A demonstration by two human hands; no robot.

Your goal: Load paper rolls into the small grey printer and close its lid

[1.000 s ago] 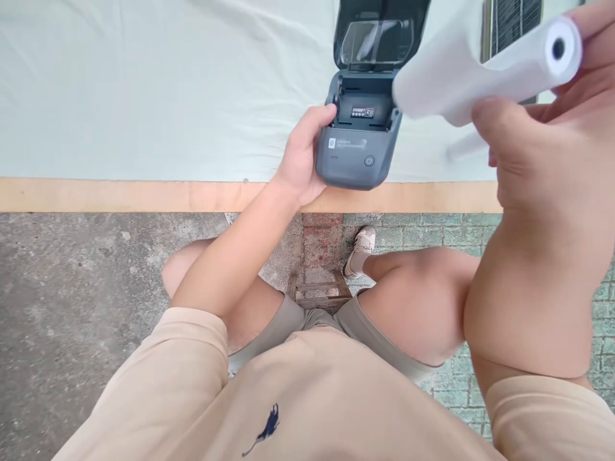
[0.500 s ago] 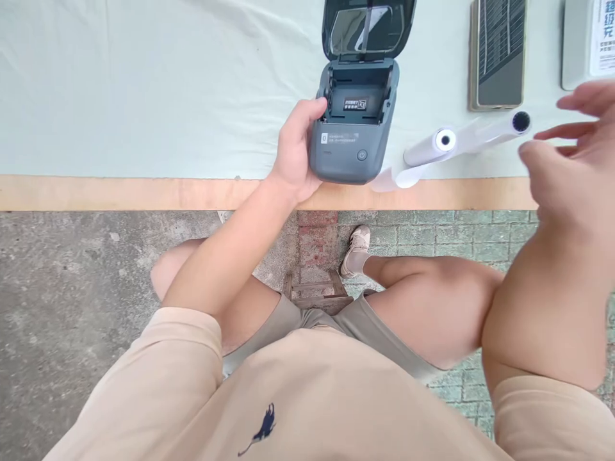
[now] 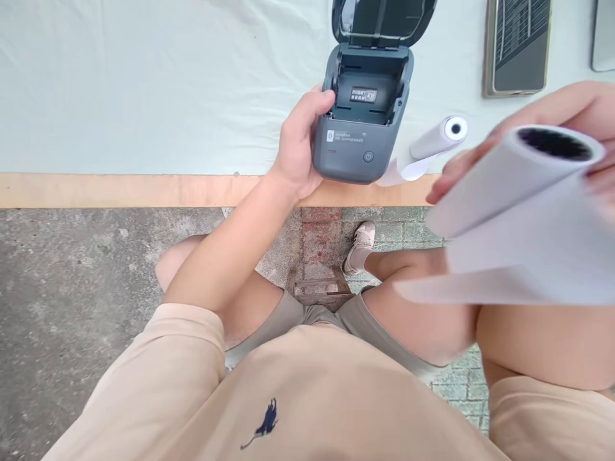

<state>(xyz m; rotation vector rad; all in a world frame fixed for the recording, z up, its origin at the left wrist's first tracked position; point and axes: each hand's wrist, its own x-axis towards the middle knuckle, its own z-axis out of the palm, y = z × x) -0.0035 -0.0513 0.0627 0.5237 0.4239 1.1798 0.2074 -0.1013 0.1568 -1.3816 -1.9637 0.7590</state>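
My left hand (image 3: pixel 300 141) is closed around the left side of a dark grey label printer (image 3: pixel 353 150), thumb on the rim of its bay. The printer's lid (image 3: pixel 384 22) stands raised, and only a small printed sticker shows inside the bay. On the right, my right hand (image 3: pixel 542 115) grips a white paper roll (image 3: pixel 485 179) from behind, close to the camera. A loose sheet hangs from this roll, and its dark hollow core faces up. Several of the right fingers are hidden behind the paper. A second, smaller paper roll (image 3: pixel 435 139) lies on the cloth between the hands, its end uncurled.
A phone (image 3: pixel 521 54) lies at the back right of the cloth-covered table (image 3: pixel 168 83). Part of a light grey object (image 3: pixel 604 38) shows at the right edge. The table's wooden front edge (image 3: pixel 120 190) runs above my knees. A small wooden stool or frame (image 3: pixel 317 285) stands between my legs.
My right hand has taken hold of the larger paper roll and lifted it off the table toward the camera. The printer stays in my left hand, shifted slightly in view.
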